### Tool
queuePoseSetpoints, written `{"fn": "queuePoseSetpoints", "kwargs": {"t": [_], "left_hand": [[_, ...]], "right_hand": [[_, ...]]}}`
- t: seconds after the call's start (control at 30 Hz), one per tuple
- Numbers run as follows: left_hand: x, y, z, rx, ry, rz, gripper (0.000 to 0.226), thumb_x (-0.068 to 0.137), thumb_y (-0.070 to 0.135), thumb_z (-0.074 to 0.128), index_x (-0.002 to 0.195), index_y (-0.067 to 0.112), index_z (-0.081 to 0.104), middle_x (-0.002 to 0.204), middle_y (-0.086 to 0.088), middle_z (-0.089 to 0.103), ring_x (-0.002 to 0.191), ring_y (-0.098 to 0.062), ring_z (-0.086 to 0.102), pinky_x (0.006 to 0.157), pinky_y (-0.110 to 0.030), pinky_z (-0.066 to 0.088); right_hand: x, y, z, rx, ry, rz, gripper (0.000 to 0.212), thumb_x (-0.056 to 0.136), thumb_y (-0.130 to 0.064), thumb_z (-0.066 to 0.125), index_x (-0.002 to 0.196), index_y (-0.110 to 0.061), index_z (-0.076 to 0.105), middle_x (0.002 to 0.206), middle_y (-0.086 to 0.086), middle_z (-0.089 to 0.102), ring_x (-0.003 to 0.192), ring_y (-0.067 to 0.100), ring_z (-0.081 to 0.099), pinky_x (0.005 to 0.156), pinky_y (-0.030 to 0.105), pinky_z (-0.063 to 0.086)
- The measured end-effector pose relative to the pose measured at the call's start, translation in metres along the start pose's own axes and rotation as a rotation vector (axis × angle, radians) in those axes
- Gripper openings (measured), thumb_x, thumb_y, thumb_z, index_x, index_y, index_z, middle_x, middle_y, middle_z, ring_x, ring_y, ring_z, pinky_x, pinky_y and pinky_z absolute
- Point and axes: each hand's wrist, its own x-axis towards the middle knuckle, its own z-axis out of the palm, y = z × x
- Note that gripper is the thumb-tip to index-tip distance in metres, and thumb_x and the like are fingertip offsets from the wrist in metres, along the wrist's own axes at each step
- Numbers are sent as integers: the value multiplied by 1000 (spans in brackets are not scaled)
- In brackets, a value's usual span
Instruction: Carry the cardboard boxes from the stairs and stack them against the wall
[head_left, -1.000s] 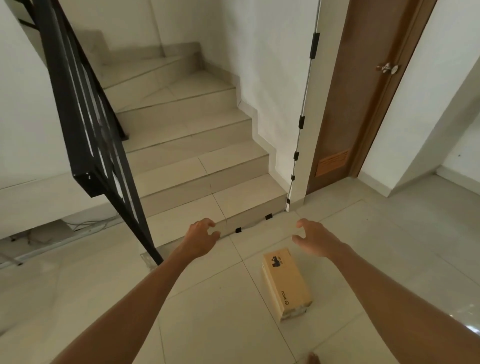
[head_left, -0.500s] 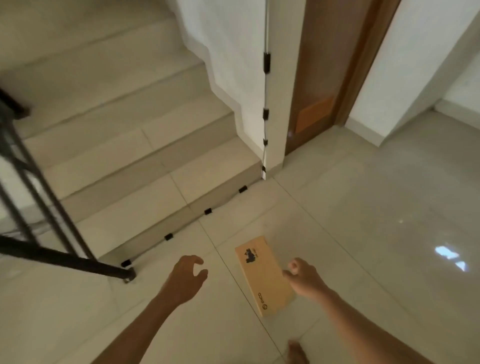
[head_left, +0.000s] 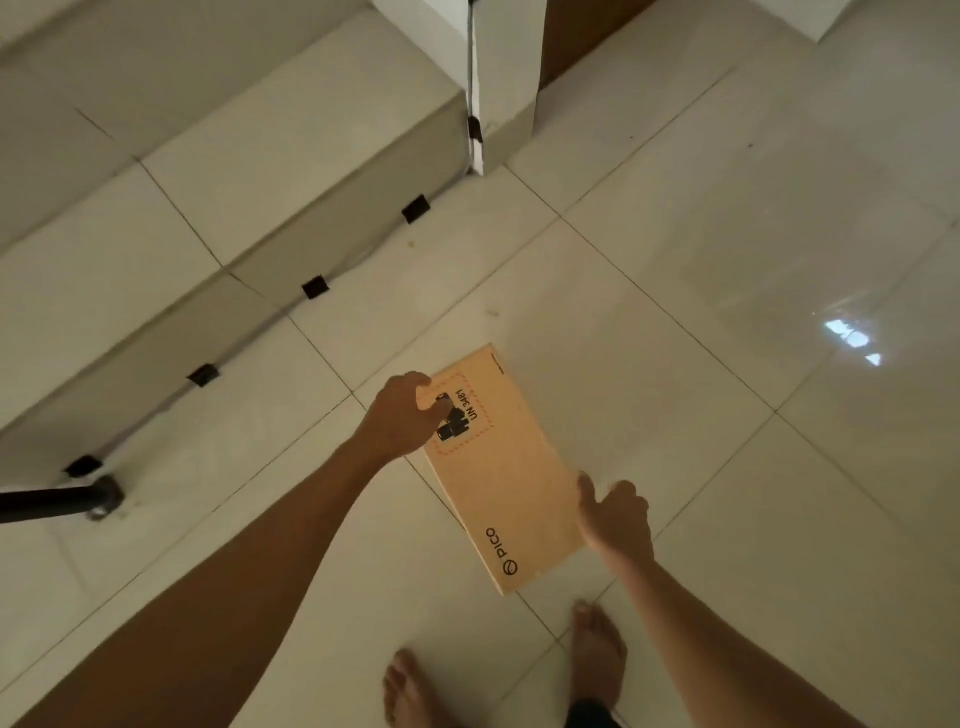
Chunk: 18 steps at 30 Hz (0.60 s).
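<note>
Nearest, two bare feet (head_left: 597, 654) stand just behind the cardboard box (head_left: 501, 467). A second ago both hands hovered open; now the right hand (head_left: 618, 519) cups the box's near right edge and the left hand (head_left: 402, 415) clasps its far left corner, so lifting can begin. The box lies on the tiled floor (head_left: 727, 260); beyond the grip rise the bottom stair (head_left: 234, 171) and a white wall corner (head_left: 506, 67).

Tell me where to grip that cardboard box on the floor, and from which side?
Take the cardboard box by its two long edges, coming down from above. It lies flat on the floor tiles, long and narrow, so the left hand suits the far left edge and the right hand the near right edge.
</note>
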Motion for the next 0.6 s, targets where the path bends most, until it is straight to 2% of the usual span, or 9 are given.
{"fn": "queuePoseSetpoints", "kwargs": {"t": [0.07, 0.13, 0.2, 0.27, 0.33, 0.4, 0.43, 0.5, 0.6], "left_hand": [[21, -7, 15, -8, -30, -14, 66, 89, 44, 59, 141, 11, 37, 146, -10, 37, 134, -28, 38, 97, -33, 40], [37, -15, 24, -28, -124, -58, 93, 83, 60, 56, 152, 15, 12, 157, -10, 21, 144, -31, 24, 114, -45, 29], [48, -22, 25, -124, -193, -100, 112, 71, 78, 50, 152, 20, -1, 150, -14, 38, 133, -32, 43, 110, -51, 35], [48, -34, 23, -154, -187, -118, 107, 71, 86, 37, 152, 23, 7, 140, -16, 50, 122, -35, 54, 105, -54, 40], [37, -46, 14, -177, -217, -226, 107, 66, 95, 16, 145, 26, 34, 137, -18, 52, 127, -40, 47, 108, -58, 31], [17, -56, 5, -212, -388, -374, 109, 69, 90, -3, 135, 22, 51, 132, -19, 56, 127, -41, 47, 108, -56, 28], [5, -65, 3, -230, -445, -464, 107, 75, 83, -8, 139, 17, 47, 135, -21, 53, 128, -41, 46, 108, -56, 26], [-18, -98, 6, -241, -442, -652, 106, 81, 76, -9, 142, 4, 39, 139, -25, 48, 128, -43, 44, 109, -56, 24], [-46, -162, 32, -269, -498, -887, 118, 72, 89, 2, 139, 1, 41, 132, -28, 53, 123, -44, 49, 110, -62, 16]], "right_hand": [[14, 13, 13, 100, 11, 143, 77, 96, -59, 33, 143, 1, 30, 143, 28, 36, 126, 42, 46, 101, 47, 41], [24, 20, 19, 311, -58, 314, 87, 93, -66, 27, 146, 3, 28, 146, 26, 37, 132, 40, 41, 108, 48, 35], [32, 27, 26, 664, -231, 431, 94, 87, -75, 20, 147, -4, 32, 147, 21, 40, 134, 36, 40, 110, 50, 34], [37, 34, 33, 912, -335, 482, 91, 87, -77, 19, 146, -11, 37, 147, 19, 42, 135, 37, 40, 108, 55, 33], [35, 37, 41, 893, -316, 451, 80, 90, -71, 29, 140, -12, 45, 139, 18, 49, 130, 38, 45, 104, 58, 37], [30, 41, 50, 777, -258, 423, 58, 94, -56, 47, 124, -8, 54, 119, 16, 60, 112, 35, 56, 95, 52, 47], [24, 43, 53, 720, -261, 401, 44, 94, -47, 53, 112, -8, 58, 107, 14, 63, 99, 31, 59, 86, 45, 50], [15, 50, 60, 634, -305, 380, 21, 90, -30, 56, 86, -10, 55, 82, 11, 55, 76, 24, 54, 70, 36, 44], [5, 63, 74, 595, -361, 363, 20, 84, -14, 52, 67, -16, 41, 64, 5, 41, 61, 19, 41, 60, 32, 35]]}}
